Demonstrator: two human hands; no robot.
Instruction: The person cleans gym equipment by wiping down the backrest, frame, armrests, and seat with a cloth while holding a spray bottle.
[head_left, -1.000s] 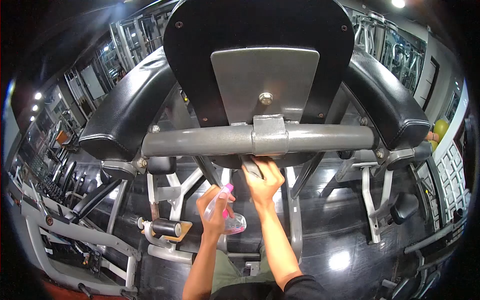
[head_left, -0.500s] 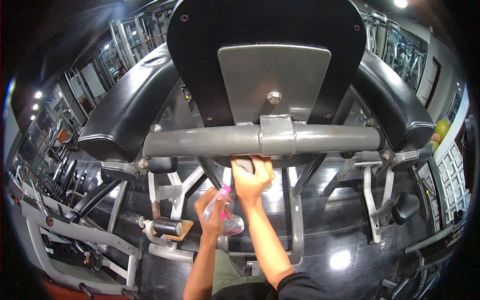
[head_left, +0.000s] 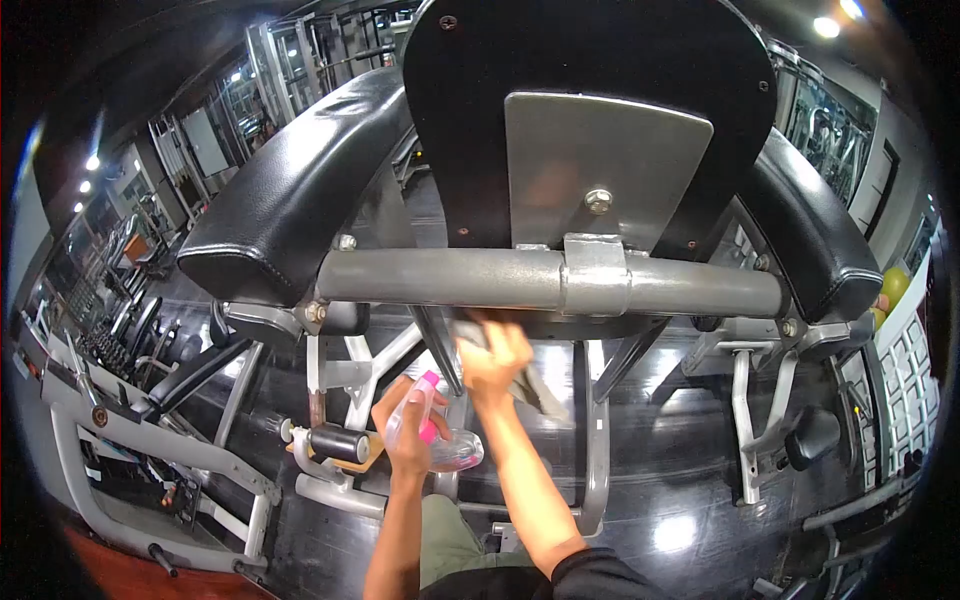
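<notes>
Gripping a clear plastic spray bottle with pink parts (head_left: 458, 452), the left hand (head_left: 406, 425) is closed around its neck, near side of the thick grey round metal crossbar (head_left: 440, 278). The right hand (head_left: 492, 368), blurred, clutches a greyish cloth (head_left: 542, 396) just below the bar, right of the bottle, its loose end trailing to the right. The black angled metal strut (head_left: 436, 350) stands close on the left. Knuckles could knock the strut or the bar's underside if the hand moves fast in that narrow space. The trailing cloth might snag on an edge, and a tight squeeze on the bottle could release stray spray.
</notes>
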